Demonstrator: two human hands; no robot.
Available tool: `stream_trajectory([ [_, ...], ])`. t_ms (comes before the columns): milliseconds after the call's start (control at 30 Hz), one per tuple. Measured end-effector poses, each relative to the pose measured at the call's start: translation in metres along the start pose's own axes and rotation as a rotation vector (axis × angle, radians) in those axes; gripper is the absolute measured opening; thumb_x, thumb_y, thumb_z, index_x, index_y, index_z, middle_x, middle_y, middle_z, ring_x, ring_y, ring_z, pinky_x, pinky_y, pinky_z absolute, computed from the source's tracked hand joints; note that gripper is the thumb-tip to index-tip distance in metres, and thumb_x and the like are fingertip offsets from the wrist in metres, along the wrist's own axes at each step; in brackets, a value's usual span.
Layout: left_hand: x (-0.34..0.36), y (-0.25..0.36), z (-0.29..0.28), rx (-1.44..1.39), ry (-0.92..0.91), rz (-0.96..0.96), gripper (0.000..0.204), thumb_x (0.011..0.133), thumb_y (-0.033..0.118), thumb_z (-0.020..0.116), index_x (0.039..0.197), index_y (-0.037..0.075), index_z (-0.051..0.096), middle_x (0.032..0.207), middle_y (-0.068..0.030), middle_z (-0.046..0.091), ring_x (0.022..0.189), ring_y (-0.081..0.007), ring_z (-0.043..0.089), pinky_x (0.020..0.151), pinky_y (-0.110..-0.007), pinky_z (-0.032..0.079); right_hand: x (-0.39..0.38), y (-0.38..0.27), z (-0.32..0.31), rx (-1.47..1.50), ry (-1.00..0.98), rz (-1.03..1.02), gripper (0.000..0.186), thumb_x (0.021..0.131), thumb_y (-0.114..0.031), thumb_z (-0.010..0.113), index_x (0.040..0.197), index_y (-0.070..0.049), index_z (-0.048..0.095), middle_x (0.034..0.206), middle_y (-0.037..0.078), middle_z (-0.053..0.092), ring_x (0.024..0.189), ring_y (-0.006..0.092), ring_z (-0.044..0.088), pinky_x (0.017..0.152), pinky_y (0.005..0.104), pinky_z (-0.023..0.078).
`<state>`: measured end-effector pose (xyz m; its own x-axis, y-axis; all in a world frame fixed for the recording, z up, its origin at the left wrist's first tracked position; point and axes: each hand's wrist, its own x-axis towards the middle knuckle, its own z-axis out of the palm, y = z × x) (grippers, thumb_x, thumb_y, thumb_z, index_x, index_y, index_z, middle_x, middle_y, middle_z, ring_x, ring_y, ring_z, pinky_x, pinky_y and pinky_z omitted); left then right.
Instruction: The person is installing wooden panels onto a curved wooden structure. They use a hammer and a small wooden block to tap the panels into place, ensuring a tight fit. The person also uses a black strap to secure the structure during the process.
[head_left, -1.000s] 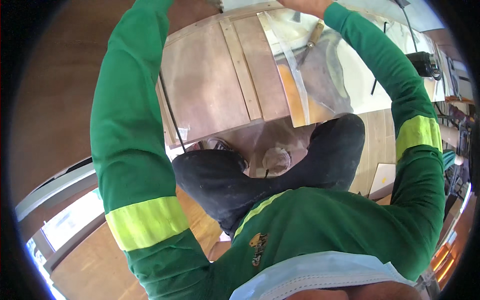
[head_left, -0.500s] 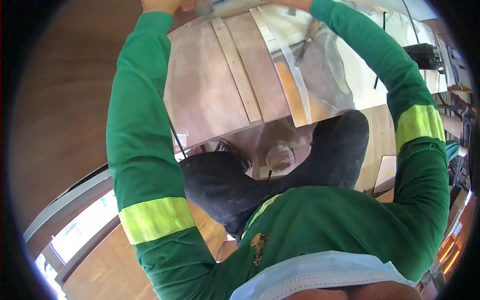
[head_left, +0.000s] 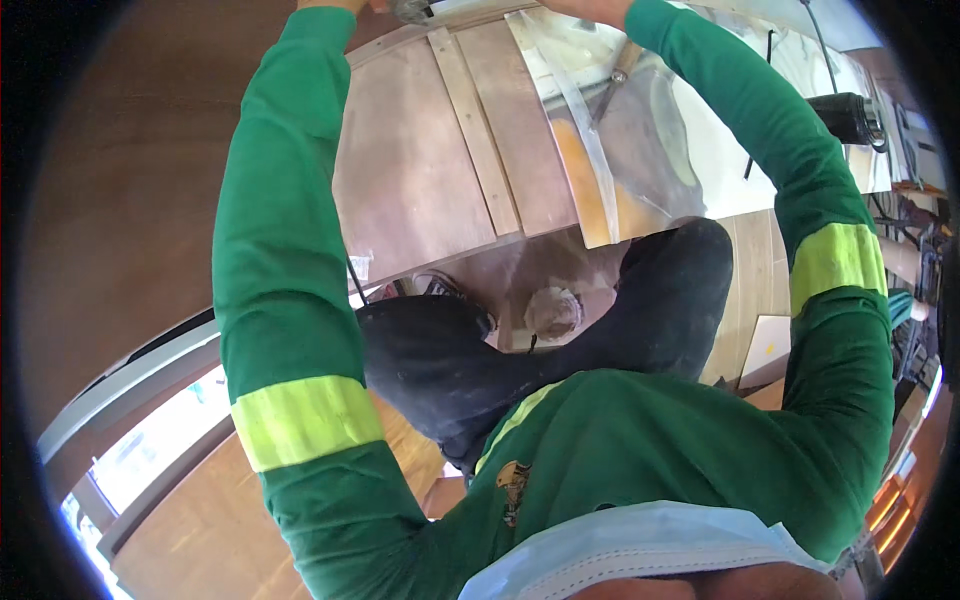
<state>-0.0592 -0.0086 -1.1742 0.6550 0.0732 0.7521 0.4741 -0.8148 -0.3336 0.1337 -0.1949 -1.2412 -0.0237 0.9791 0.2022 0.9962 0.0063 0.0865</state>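
My left hand (head_left: pixel 340 5) is mostly cut off by the top edge, beside a grey object (head_left: pixel 410 10) that I cannot make out. My right hand (head_left: pixel 585 8) is at the top edge, its fingers out of sight. Both arms stretch over a curved plywood panel (head_left: pixel 400 160) with a pale wooden batten (head_left: pixel 470 130) across it. To its right are a clear plastic strip (head_left: pixel 590 150) on an orange-and-white sheet and a tool with a wooden handle (head_left: pixel 625 60).
A black cylindrical tool (head_left: pixel 845 118) lies at the right beside black cables. A brown curved surface (head_left: pixel 120 200) fills the left. My knees are under the panel's near edge, near a round dusty object (head_left: pixel 553 312). A small board (head_left: pixel 762 350) is at lower right.
Compared with a second ago, my left arm has shifted right and its hand has come partly into view beside the grey object. My right arm has moved slightly left.
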Motion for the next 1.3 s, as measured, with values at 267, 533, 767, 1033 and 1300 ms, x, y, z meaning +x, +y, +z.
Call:
stream_trajectory([
  [267,-0.051,0.009,0.039,-0.050,0.024,0.020,0.085,0.075,0.021,0.086,0.150,0.020,0.046,0.144,-0.0067,0.045,0.137,-0.0309,0.041,0.111,-0.048,0.040,-0.059,-0.009,0.014,0.095,-0.226,0.081,0.028,0.100,-0.026,0.051,0.109,0.001,0.055,0.086,0.025,0.071,0.075,0.0451,0.072,0.062,0.0567,0.057],
  [533,-0.051,0.015,0.030,-0.028,0.063,-0.001,0.088,0.075,0.025,0.086,0.153,0.023,0.046,0.144,-0.0037,0.045,0.137,-0.0274,0.041,0.103,-0.048,0.041,-0.050,-0.034,0.022,0.112,-0.176,-0.165,0.029,0.101,-0.027,0.050,0.111,-0.001,0.055,0.089,0.023,0.070,0.077,0.0444,0.072,0.066,0.0566,0.058],
  [767,-0.050,0.017,0.032,-0.310,-0.083,-0.118,0.084,0.079,0.028,0.084,0.154,0.024,0.046,0.146,-0.0028,0.041,0.137,-0.0262,0.039,0.099,-0.049,0.041,0.013,0.014,0.052,0.034,-0.166,-0.051,0.025,0.101,-0.025,0.049,0.106,-0.002,0.058,0.080,0.021,0.070,0.075,0.0451,0.071,0.066,0.0538,0.058],
  [1033,-0.049,0.011,0.026,-0.028,0.021,0.013,0.086,0.080,0.027,0.084,0.156,0.025,0.044,0.150,-0.0033,0.037,0.140,-0.0256,0.035,0.098,-0.048,0.041,0.020,0.003,0.058,-0.101,-0.114,-0.110,0.030,0.102,-0.030,0.048,0.107,-0.001,0.058,0.085,0.024,0.071,0.077,0.0444,0.072,0.068,0.0590,0.057],
  [1300,-0.046,0.006,0.018,-0.901,-0.256,-0.324,0.084,0.080,0.025,0.083,0.155,0.023,0.044,0.147,-0.0043,0.041,0.138,-0.0281,0.038,0.096,-0.050,0.042,-0.006,0.009,0.061,-0.140,-0.076,-0.169,0.031,0.102,-0.025,0.045,0.112,0.000,0.060,0.090,0.026,0.072,0.082,0.0432,0.073,0.072,0.0574,0.058],
])
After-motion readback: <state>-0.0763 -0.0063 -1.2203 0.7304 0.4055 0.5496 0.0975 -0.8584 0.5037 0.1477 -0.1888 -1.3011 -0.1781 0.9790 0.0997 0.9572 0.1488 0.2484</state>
